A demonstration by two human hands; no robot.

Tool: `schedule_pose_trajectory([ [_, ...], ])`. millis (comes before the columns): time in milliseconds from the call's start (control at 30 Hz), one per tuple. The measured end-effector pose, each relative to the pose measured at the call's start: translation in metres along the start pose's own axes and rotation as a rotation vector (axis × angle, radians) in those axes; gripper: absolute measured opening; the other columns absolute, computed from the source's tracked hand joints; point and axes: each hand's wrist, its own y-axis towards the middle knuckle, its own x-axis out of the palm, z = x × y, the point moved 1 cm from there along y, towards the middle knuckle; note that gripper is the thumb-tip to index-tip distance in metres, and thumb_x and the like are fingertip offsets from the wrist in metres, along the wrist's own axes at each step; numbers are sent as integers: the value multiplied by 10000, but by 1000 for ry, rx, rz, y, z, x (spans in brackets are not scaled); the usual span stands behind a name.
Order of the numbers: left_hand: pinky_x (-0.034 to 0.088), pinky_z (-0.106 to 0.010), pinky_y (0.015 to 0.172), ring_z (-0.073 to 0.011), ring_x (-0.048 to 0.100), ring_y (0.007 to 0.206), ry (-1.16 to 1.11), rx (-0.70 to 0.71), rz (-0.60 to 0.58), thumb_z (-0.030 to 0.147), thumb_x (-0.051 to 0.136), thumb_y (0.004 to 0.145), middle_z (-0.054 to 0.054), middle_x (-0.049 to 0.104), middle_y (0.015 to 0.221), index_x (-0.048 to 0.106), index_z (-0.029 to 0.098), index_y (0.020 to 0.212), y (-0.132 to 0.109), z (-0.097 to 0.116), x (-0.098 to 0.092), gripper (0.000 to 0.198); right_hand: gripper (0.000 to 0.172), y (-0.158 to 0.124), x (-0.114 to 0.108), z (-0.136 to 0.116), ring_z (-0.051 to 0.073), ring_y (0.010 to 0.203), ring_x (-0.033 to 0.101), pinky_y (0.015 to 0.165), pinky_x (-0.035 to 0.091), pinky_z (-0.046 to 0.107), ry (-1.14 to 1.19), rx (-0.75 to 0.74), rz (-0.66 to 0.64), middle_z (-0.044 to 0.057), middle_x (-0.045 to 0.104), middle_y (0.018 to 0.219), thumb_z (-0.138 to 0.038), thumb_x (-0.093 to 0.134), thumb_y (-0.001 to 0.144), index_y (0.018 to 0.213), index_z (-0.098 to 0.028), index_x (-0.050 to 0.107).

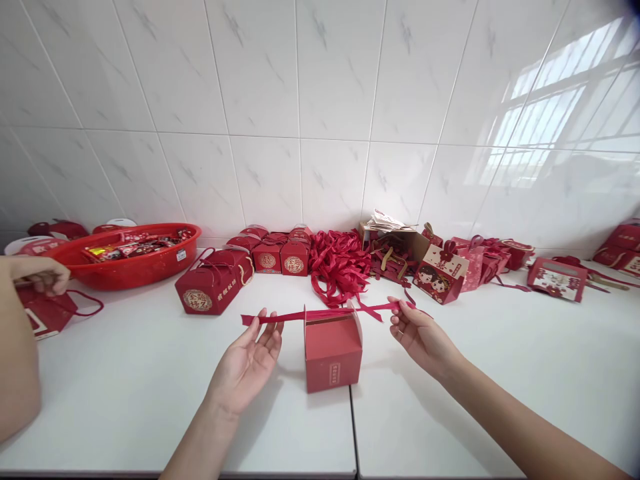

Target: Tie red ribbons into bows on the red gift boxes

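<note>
A red gift box (333, 353) stands upright on the white table in front of me, with small pale lettering on its near side. A red ribbon (325, 313) runs across its top, its ends stretched out to both sides. On the left, my left hand (250, 363) pinches one end between thumb and fingers, palm turned up. To the right of the box, my right hand (417, 333) grips the ribbon's other side. Both hands stay apart from the box itself. A loose ribbon tail hangs just right of the box top.
A red basin (135, 267) of wrapped sweets sits at the back left, beside another person's hand (43, 273) on a red box. Along the wall stand finished-looking red boxes (213, 283), a ribbon heap (340, 267), a cardboard box (395, 243) and a cartoon-printed box (440, 273).
</note>
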Motion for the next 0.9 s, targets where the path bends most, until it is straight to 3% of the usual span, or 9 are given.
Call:
schedule_pose_trajectory([
  [167, 592, -274, 628, -156, 675, 807, -5, 47, -51, 151, 429, 949, -57, 640, 901, 643, 181, 913, -6, 9, 3, 218, 231, -7, 6, -10, 106, 680, 551, 627, 497, 198, -92, -105, -46, -8, 597, 727, -361, 747, 752, 944, -233, 733],
  [333, 583, -293, 644, -148, 661, 792, -50, 15, 5, 119, 424, 943, -53, 635, 879, 622, 168, 838, -8, 11, -2, 229, 257, -6, 1, -5, 108, 702, 550, 614, 471, 202, -148, -30, -26, -2, 621, 764, -387, 765, 721, 924, -231, 738],
  [567, 580, -303, 674, -151, 654, 839, -77, 50, 15, 156, 435, 942, -65, 643, 961, 660, 190, 983, -15, 10, 1, 232, 241, -6, 0, -4, 126, 723, 571, 617, 481, 216, -142, -66, -22, 18, 649, 788, -387, 725, 752, 923, -218, 748],
  [700, 567, -300, 684, -147, 650, 827, 0, 55, -27, 205, 431, 945, -76, 645, 1011, 671, 219, 1050, -20, 20, 14, 262, 285, -11, 11, -15, 138, 724, 597, 649, 481, 225, -219, -139, -25, 37, 678, 759, -412, 738, 737, 914, -189, 747],
  [800, 548, -288, 672, -137, 641, 780, 152, 86, -142, 220, 466, 928, -44, 655, 958, 692, 249, 1006, -22, 31, 34, 241, 310, -14, 25, -31, 125, 619, 573, 609, 456, 235, -333, -265, -15, 20, 649, 640, -400, 783, 697, 905, -175, 735],
  [900, 520, -263, 666, -130, 619, 744, 374, 149, -283, 209, 519, 894, -27, 662, 891, 714, 212, 898, -25, 43, 59, 195, 338, -19, 45, -51, 123, 594, 552, 573, 432, 246, -479, -407, -53, 21, 647, 665, -458, 749, 721, 909, -178, 724],
])
